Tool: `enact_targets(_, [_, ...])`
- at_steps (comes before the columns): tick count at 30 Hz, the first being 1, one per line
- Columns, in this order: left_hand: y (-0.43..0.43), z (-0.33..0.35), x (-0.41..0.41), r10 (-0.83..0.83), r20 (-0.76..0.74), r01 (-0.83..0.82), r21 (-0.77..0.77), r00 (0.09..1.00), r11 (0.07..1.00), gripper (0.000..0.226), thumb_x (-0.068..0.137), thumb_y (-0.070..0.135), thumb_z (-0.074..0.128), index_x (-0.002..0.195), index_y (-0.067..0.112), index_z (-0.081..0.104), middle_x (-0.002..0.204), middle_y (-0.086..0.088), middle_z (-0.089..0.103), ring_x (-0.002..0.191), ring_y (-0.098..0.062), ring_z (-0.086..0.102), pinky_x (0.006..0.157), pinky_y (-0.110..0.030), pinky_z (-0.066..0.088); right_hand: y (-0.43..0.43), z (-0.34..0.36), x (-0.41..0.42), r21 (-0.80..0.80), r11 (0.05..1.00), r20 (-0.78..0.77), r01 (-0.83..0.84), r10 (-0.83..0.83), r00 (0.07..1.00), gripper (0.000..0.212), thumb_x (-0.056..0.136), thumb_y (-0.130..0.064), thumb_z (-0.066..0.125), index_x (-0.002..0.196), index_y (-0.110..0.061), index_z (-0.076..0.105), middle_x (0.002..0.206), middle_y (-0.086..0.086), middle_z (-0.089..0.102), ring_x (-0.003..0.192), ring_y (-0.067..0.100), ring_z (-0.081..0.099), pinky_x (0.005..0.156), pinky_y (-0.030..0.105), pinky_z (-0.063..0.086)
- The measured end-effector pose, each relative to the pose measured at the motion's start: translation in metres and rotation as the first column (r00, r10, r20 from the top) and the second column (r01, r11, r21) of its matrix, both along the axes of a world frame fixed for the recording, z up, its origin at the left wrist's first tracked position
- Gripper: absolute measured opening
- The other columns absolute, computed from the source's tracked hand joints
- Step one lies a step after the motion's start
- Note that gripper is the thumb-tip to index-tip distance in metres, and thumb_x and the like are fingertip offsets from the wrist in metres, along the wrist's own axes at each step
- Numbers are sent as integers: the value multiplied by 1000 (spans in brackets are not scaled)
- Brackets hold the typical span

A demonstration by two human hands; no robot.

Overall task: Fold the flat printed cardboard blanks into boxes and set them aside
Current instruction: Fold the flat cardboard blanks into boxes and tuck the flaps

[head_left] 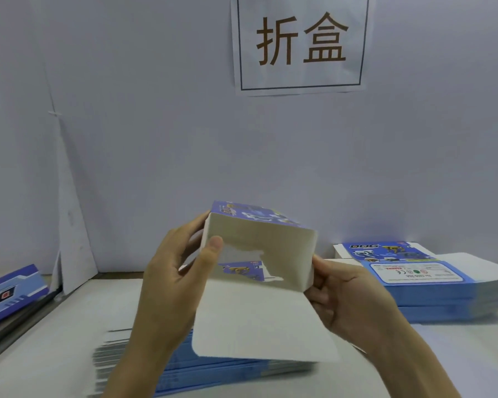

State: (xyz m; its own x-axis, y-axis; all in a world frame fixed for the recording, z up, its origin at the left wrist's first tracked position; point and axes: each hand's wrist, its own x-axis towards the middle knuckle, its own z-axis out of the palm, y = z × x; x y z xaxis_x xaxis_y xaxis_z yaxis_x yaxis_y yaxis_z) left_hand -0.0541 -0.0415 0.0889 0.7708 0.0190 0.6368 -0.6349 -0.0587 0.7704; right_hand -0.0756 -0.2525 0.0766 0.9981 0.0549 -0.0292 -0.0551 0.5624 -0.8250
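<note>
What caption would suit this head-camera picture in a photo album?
The left hand and right hand hold a half-folded box over a stack of flat blanks; a second stack lies at right.

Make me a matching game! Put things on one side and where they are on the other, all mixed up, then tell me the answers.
Things:
1. paper sign
2. half-folded box
3. picture-side-up stack
4. white-side-up stack

Places:
A. held by the left hand and right hand
B. lying just below both hands
C. stuck on the wall
D. lying off to the right

Pairs: 1-C, 2-A, 3-D, 4-B
</note>
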Motion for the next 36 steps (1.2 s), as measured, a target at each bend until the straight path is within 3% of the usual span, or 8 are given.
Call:
enact_targets(4, [7,1,5,54,-30,-53,25,998,998,44,74,53,52,112,35,64,106,7,70,92,-3,65,63,-2,42,4,0,2,-97,992,177,86,-68,982,25,67,-38,70,86,-23,77,91,3,66,70,18,54,65,25,39])
enact_targets(7, [3,-1,2,11,-57,-10,6,998,1000,38,74,51,51,106,38,66,97,13,70,82,7,62,61,-2,41,0,1,2,55,998,86,38,-43,995,26,67,-32,71,84,-15,81,95,4,74,78,21,68,73,25,55])
enact_targets(10, [-3,-1,-1,-12,-41,13,34,999,999,36,77,48,50,110,44,62,106,30,64,95,16,58,69,-2,43,-3,7,-3,130,991,6,37,-38,999,20,62,-27,74,71,-10,79,75,6,72,52,16,63,44,23,51])
enact_targets(13, [-9,-2,0,13,-106,-14,-5,994,1000,39,72,52,55,109,40,61,107,23,65,94,10,61,65,-9,48,-5,6,0,171,970,76,172,-187,979,22,69,-27,72,77,-9,81,90,11,75,74,20,74,60,32,61])
enact_targets(17, [-10,-3,3,65,-152,-78,-79,986,994,31,70,48,61,89,23,65,76,12,67,59,3,56,49,-7,42,-5,-1,2,64,962,194,267,-274,942,48,72,-40,72,108,-7,73,111,16,71,102,26,70,83,37,58])
enact_targets(24, [-1,-5,8,17,-266,-47,-103,964,994,13,73,45,63,79,39,73,78,6,74,65,-14,68,55,-27,54,-6,-3,4,-11,957,216,290,-281,935,34,63,-38,72,89,-18,79,97,8,75,82,14,71,66,27,56])
enact_targets(31, [0,-4,9,-638,-460,374,-542,617,752,23,66,23,73,81,8,79,88,-13,75,69,-16,72,52,-22,57,-10,-9,8,319,932,-57,173,-163,985,14,71,-21,74,78,-12,81,91,9,76,71,19,74,62,34,62])
enact_targets(36, [3,-4,13,-681,-391,386,-603,619,698,29,55,18,83,83,9,79,94,-15,74,75,-21,74,51,-23,57,-19,-3,11,298,914,-88,276,-262,961,10,72,-14,72,79,-8,73,75,7,73,57,15,68,52,21,54])
